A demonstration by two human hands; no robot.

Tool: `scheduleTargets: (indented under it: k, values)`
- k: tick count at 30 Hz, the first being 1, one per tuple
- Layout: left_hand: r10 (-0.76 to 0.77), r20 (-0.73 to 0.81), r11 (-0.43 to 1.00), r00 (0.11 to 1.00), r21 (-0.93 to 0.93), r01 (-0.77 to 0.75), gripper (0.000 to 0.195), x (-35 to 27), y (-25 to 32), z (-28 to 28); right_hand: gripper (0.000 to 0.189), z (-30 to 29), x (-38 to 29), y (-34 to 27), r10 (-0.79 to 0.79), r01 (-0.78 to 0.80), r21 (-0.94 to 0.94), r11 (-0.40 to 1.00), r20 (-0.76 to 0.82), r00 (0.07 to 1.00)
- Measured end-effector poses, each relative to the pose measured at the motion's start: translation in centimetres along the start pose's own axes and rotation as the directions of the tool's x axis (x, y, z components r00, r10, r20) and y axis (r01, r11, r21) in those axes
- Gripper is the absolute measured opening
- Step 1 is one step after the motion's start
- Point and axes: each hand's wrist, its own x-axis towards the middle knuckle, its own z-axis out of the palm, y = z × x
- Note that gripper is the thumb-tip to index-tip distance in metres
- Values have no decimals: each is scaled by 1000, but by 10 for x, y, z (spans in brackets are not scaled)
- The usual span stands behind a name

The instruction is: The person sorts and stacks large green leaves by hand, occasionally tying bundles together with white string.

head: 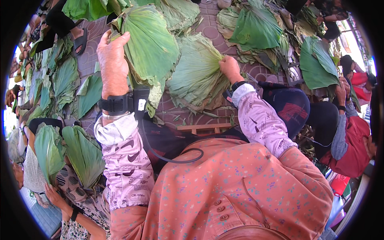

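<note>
My left hand [115, 57] grips the gathered edge of a stack of large, partly dried lotus leaves [151, 45]. The thumb lies at its side and the leaves fan out to the right, with brown, curled layers underneath. Lower and to the right, my right hand [230, 68] pinches the narrow, gathered end of a paler fan-shaped lotus leaf [196, 70]. This leaf spreads leftward over the paving, with browned layers showing along its lower edge. The fingertips of both hands are partly hidden by the leaves.
A low wooden stool or frame [207, 127] sits between my knees on the patterned brick paving [90, 33]. More leaf piles [255, 30] lie ahead and to the left. Seated people close on both sides hold leaves, including a person in red [354, 147] at right.
</note>
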Motion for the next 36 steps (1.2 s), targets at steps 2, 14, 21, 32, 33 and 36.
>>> scheduleTargets:
  k: [2,14,21,32,33,36]
  values:
    - [-8,24,1000,1000,-22,8,45,-2,-4,3,20,-6,-3,-5,66,-67,16,998,72,995]
    - [-97,160,994,982,-31,103,43,-15,1,22,30,-35,13,-33,41,-36,185,982,-25,999]
    - [-220,339,974,915,18,227,39,-35,-17,31,32,-132,-28,-150,-295,-99,855,509,281,913]
    - [-244,537,951,808,295,92,29,-58,-29,52,51,-142,-42,-162,-204,-175,826,536,327,923]
    - [-245,537,951,808,294,93,29,-58,-32,52,51,-141,-42,-162,-204,-175,826,537,328,923]
    - [-227,554,970,801,205,133,29,-57,-40,50,48,-136,-40,-159,-199,-194,806,559,358,912]
